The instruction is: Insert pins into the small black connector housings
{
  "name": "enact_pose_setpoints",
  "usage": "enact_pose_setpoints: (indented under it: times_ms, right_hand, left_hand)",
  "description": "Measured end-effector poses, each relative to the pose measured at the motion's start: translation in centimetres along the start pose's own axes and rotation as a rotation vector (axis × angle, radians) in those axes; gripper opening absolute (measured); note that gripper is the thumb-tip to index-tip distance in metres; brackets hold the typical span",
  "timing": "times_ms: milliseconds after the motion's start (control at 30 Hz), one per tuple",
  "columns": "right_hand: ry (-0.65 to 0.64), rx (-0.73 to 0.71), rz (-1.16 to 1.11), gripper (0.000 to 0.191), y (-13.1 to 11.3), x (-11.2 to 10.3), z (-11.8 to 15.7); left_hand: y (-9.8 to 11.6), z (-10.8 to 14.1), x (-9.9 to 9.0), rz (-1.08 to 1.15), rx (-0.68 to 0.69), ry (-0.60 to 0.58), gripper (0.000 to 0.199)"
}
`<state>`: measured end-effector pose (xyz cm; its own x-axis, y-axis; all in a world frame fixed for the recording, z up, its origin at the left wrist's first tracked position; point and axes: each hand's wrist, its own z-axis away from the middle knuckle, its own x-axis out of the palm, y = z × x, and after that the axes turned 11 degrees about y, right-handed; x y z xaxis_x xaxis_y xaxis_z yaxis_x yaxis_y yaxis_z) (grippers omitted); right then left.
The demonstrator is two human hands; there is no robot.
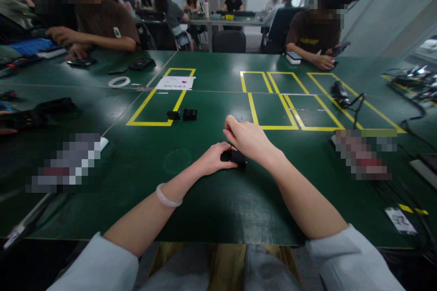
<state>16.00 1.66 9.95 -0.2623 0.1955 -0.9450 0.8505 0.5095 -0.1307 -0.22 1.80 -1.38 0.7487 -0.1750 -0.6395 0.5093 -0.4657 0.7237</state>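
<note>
My left hand rests on the green table with thumb and fingers around a small black part, steadying it near the middle. Directly above it, my right hand is closed with its fingers curled. A thin dark shaft seems to run from that fist down to the part, but the fingers hide what kind of tool it is. Farther forward and to the left lie two more black parts, a flatter one and a blockier one, beside a yellow tape line.
Yellow tape rectangles mark the green table. A white sheet and a white ring lie ahead on the left. Blurred-out devices flank both arms. Cables and a black device are at right. Co-workers sit across the table.
</note>
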Motion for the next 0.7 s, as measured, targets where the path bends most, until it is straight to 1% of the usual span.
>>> enact_pose_setpoints:
  times_ms: [167, 400, 700]
  right_hand:
    - [-0.006, 0.009, 0.012, 0.024, 0.1, 0.06, -0.05]
    - [0.024, -0.022, -0.03, 0.021, 0.56, 0.03, 0.0]
    - [0.003, -0.038, -0.076, 0.017, 0.96, 0.06, 0.02]
  left_hand:
    - [-0.14, 0.07, 0.01, 0.0, 0.025, 0.004, 0.042]
    - [-0.03, 0.12, -0.01, -0.018, 0.014, 0.01, 0.042]
    - [0.05, 0.06, -0.09, -0.013, 0.023, 0.002, 0.042]
